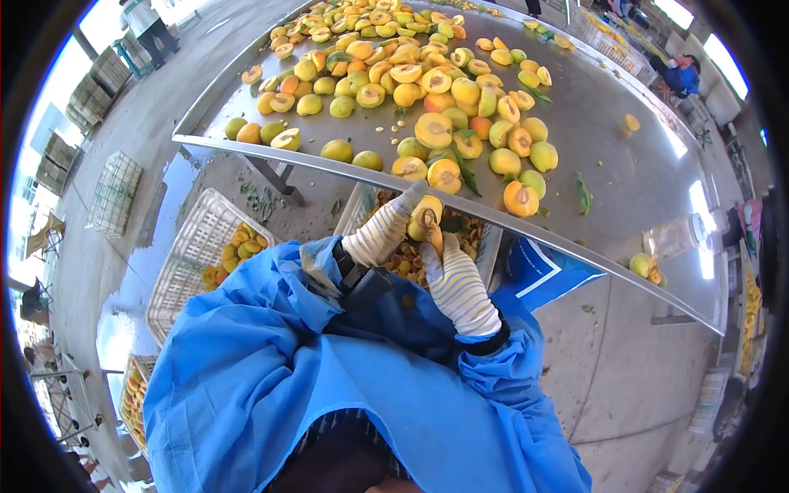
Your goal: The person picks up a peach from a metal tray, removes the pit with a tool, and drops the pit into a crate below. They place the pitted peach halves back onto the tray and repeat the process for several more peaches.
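Note:
My left hand (385, 225), in a striped knit glove, grips a halved yellow peach (427, 214) just below the metal table's near edge. My right hand (454, 279), also gloved, holds a small pitting tool (433, 233) with its tip in the peach's cut face. Both arms wear blue sleeves. Under my hands a crate of peach pits (400, 259) stands partly hidden.
A long metal table (625, 177) holds several whole and halved peaches (434, 129), loose pits and leaves. A white basket (197, 251) with some peaches sits on the floor at left. More crates line the left side. A person in blue (682, 76) is far right.

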`<state>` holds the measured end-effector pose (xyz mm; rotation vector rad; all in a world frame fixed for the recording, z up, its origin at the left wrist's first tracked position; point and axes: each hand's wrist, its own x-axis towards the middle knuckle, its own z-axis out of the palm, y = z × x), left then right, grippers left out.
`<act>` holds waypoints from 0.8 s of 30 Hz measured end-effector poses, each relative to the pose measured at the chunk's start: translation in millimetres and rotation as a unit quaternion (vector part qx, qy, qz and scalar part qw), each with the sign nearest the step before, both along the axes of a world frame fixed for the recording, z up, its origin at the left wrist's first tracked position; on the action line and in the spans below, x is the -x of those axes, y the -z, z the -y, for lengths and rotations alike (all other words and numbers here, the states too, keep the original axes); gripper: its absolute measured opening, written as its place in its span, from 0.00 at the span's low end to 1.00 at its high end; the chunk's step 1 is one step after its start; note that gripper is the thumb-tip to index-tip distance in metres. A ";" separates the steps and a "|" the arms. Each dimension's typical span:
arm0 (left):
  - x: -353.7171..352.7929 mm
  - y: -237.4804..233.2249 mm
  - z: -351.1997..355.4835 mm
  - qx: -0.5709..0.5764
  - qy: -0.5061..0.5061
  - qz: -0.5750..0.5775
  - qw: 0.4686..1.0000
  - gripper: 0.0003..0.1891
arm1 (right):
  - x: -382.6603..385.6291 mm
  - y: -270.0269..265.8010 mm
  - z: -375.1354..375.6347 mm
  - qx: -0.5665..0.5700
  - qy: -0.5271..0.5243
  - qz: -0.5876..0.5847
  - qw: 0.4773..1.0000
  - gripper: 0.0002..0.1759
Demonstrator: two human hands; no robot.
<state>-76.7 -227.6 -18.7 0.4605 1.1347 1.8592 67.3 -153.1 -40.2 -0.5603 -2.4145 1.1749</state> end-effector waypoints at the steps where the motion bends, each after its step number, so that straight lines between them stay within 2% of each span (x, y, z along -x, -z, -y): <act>1: 2.0 4.2 1.6 0.014 0.016 0.037 0.999 0.27 | 0.0 -0.2 -3.2 0.007 -0.004 0.010 1.000 0.15; 5: -0.4 2.7 -0.2 -0.001 0.012 0.126 0.992 0.28 | -2.5 -2.2 -7.8 -0.004 0.005 0.015 1.000 0.16; 8: 8.5 7.9 5.6 -0.020 0.064 0.164 0.984 0.25 | -4.4 -11.6 -6.8 -0.042 0.014 0.024 0.999 0.17; 12: -5.0 -16.6 8.3 0.002 0.066 0.126 0.990 0.27 | -4.5 -11.4 -4.8 -0.158 0.005 0.012 0.987 0.19; 14: -4.1 -20.4 9.7 0.028 0.081 0.108 0.991 0.27 | -4.1 -12.2 -3.5 -0.166 0.002 0.029 0.986 0.19; 17: 2.5 2.7 4.2 0.018 0.059 0.022 0.998 0.29 | -4.7 -16.0 -4.7 -0.172 -0.008 0.043 0.984 0.19; 20: 9.6 10.2 4.1 0.040 0.053 -0.003 0.998 0.29 | -8.1 -17.7 -3.6 -0.183 -0.014 0.069 0.981 0.19; 23: 17.2 13.3 13.2 0.066 0.089 -0.049 0.993 0.29 | -8.8 -17.2 1.3 -0.168 -0.032 0.114 0.979 0.20; 24: 28.9 18.8 12.5 0.110 0.138 -0.056 0.983 0.29 | -8.7 -16.7 3.0 -0.158 -0.039 0.130 0.978 0.20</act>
